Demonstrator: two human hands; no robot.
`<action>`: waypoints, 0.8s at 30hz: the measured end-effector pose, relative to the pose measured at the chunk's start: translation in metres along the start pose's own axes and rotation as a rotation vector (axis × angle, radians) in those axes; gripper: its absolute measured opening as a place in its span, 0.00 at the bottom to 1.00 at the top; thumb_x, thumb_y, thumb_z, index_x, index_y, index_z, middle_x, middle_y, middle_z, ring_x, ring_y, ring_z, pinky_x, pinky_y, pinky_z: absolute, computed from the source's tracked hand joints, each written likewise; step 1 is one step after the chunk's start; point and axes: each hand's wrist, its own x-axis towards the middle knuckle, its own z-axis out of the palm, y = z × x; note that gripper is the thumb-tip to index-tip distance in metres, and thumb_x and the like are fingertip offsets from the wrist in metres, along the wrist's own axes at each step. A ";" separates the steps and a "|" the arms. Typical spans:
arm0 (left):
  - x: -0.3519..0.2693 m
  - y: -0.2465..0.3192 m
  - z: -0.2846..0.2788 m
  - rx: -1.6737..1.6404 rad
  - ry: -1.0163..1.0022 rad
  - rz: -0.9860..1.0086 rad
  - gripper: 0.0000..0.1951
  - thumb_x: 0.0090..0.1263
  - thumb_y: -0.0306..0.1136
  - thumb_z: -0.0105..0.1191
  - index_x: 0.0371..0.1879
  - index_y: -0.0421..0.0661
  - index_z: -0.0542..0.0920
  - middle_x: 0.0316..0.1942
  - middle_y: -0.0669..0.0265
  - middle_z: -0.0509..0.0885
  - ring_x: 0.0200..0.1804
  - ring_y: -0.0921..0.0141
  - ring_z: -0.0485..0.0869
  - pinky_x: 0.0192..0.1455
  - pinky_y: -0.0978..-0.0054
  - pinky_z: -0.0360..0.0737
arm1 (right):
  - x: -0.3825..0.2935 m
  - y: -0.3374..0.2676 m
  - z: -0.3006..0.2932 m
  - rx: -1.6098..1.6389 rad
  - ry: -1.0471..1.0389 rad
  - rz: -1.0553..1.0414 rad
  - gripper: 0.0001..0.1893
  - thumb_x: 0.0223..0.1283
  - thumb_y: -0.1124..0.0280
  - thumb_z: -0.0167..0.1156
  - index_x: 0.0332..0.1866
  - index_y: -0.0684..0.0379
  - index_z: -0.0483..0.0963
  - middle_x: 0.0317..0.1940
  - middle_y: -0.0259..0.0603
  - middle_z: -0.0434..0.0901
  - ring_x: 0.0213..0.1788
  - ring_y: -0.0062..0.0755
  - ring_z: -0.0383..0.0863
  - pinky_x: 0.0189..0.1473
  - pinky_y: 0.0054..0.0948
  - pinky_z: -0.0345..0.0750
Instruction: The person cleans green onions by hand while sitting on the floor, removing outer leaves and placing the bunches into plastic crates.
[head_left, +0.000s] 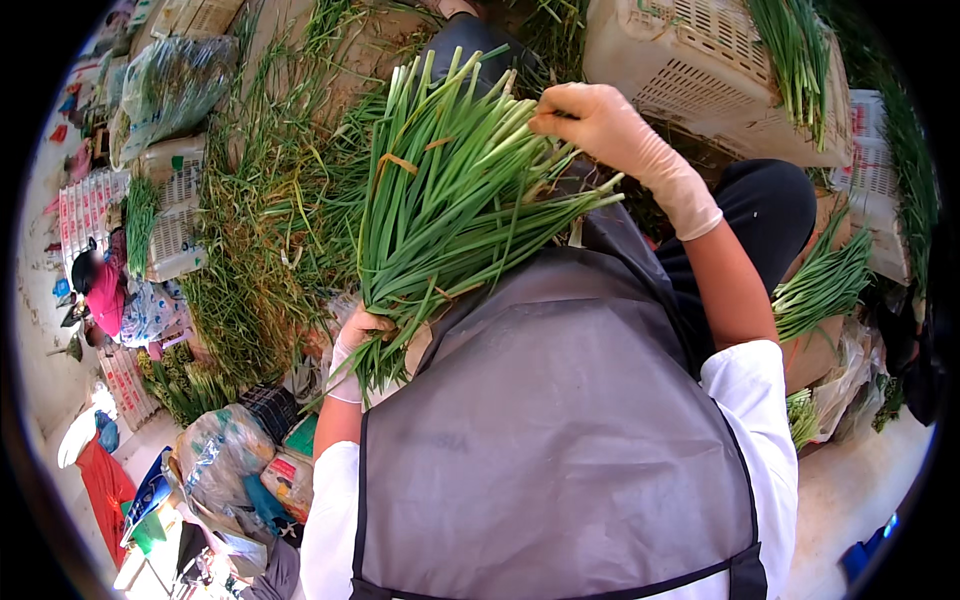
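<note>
A fanned bundle of long green garlic chives (442, 195) lies across my lap, over the grey apron (555, 420). Around the leafy ends of the bundle my gloved left hand (360, 330) is closed, with leaf tips hanging below it. My right hand (589, 124), in a thin pale glove, is at the whitish stem ends, thumb and fingers pinched together. Whether a stem sits between those fingertips cannot be made out. A few yellowed, dry leaves (397, 162) cross the green ones.
Loose leaves and trimmings (255, 225) cover the floor ahead and to the left. A white plastic crate (697, 82) carrying chives stands at upper right. More chives (825, 281) lie beside my right knee. At far left a person in pink (105, 300) sits near crates. Plastic bags (225, 457) crowd the lower left.
</note>
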 end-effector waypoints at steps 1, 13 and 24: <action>0.001 -0.001 -0.002 0.003 0.000 -0.004 0.28 0.43 0.20 0.54 0.51 0.37 0.74 0.32 0.61 0.79 0.22 0.73 0.74 0.24 0.78 0.69 | -0.002 0.001 -0.004 0.141 -0.036 0.092 0.11 0.60 0.65 0.61 0.38 0.63 0.77 0.27 0.35 0.80 0.34 0.23 0.78 0.39 0.24 0.74; 0.013 -0.024 -0.039 -0.001 -0.031 -0.067 0.30 0.44 0.21 0.52 0.54 0.36 0.73 0.38 0.57 0.80 0.27 0.69 0.76 0.28 0.76 0.72 | -0.012 0.032 -0.019 0.262 0.155 0.120 0.19 0.60 0.59 0.58 0.49 0.63 0.74 0.40 0.45 0.80 0.45 0.27 0.79 0.45 0.29 0.75; 0.010 -0.029 -0.023 -0.128 -0.115 -0.066 0.31 0.47 0.22 0.48 0.57 0.34 0.71 0.49 0.51 0.80 0.42 0.61 0.82 0.43 0.70 0.79 | -0.026 0.092 -0.081 0.600 0.533 0.251 0.13 0.67 0.59 0.53 0.34 0.54 0.81 0.14 0.20 0.61 0.17 0.09 0.56 0.19 0.17 0.54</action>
